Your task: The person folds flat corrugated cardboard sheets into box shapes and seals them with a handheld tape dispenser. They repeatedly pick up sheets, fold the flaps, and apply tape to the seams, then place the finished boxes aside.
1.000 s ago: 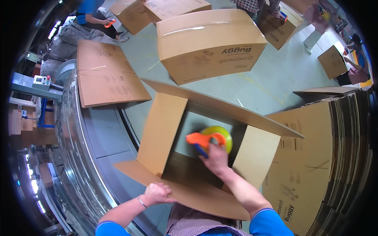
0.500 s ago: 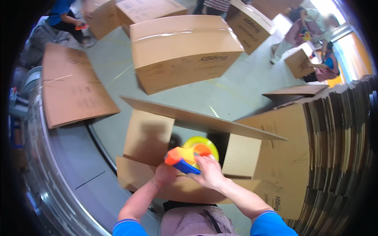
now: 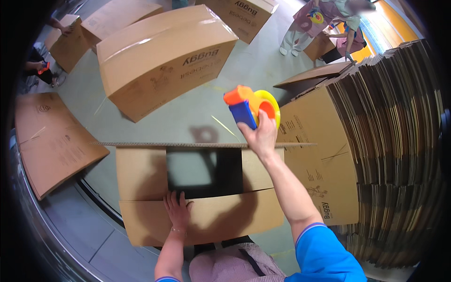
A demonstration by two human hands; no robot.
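An open cardboard box stands right in front of me, its far flap upright and its side flaps spread. My left hand lies on the near flap, fingers spread and their tips over its inner edge. Raised above the far flap, my right hand grips an orange and blue tape dispenser with a yellow roll. Through the gap between the flaps, the dark inside and a pale patch show.
Tall stacks of flattened cardboard stand at the right. A large taped carton is beyond my box, and a folded cardboard piece lies at the left. Two co-workers are at the far right; another's hand shows far left.
My right hand has lifted the tape dispenser up and away, beyond the far flap. My left hand has left the dispenser and now rests on the near flap. The view has shifted right.
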